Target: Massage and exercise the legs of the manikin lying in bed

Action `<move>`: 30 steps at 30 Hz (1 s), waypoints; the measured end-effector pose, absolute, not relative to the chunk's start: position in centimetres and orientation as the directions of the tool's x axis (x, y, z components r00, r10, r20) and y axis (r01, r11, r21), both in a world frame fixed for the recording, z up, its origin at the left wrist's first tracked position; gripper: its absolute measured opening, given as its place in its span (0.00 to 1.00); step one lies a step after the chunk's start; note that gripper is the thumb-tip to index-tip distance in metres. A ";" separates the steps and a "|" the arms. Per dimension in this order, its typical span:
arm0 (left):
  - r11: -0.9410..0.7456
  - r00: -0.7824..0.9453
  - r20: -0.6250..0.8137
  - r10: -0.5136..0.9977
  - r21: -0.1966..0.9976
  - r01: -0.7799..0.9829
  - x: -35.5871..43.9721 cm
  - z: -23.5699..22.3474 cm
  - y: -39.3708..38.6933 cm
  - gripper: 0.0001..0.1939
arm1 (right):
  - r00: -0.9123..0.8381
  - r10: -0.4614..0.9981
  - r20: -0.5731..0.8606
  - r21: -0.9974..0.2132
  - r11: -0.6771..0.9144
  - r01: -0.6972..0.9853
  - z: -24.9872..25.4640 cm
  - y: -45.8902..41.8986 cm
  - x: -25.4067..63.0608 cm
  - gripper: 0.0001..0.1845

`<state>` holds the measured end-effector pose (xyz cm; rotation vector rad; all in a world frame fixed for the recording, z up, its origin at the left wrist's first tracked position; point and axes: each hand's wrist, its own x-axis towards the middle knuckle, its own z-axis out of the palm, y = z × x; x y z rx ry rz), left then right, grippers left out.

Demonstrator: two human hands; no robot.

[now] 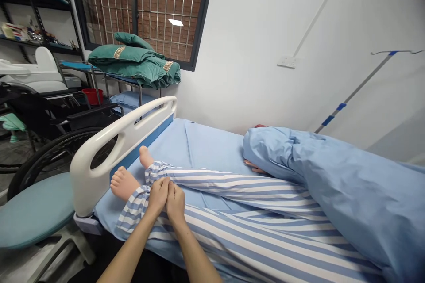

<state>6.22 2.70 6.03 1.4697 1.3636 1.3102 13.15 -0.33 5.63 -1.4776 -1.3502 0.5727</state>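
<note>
Both the left hand [158, 194] and right hand [175, 199] grip the striped pajama trousers [212, 181] on the blue-sheeted hospital bed [206, 141], near the white footboard [124, 130] (green bedding [133, 59] is piled beneath a barred window [159, 13]).

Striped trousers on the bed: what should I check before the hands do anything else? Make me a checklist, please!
1. Left hand and right hand both at the striped trousers: ok.
2. Fingers really gripping the cloth: cannot tell, the fingertips are hidden.
3. Near foot and far foot out of the trouser legs: ok, both show.
4. Blue cover away from both feet: ok.
5. Near trouser cuff smooth: not ok, it's bunched up.
</note>
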 end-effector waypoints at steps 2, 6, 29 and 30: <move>-0.143 -0.107 0.160 0.981 0.979 0.145 6.6 7.0 2.7 0.18 | 0.269 0.920 0.284 -0.898 0.157 0.412 5.7 -0.4 13.2 0.27; -0.093 -0.170 0.090 0.981 0.996 -0.009 7.4 7.2 2.5 0.17 | 0.294 0.915 0.276 -0.905 0.144 0.400 6.0 -0.4 13.3 0.27; -0.166 -0.083 0.233 0.969 0.862 0.479 8.0 4.8 1.6 0.17 | 0.274 0.917 0.289 -0.905 0.169 0.391 7.3 -0.3 15.0 0.26; -0.172 -0.070 0.237 0.969 0.851 0.496 8.1 4.8 1.5 0.17 | 0.270 0.909 0.316 -0.891 0.187 0.413 7.5 -0.5 15.4 0.26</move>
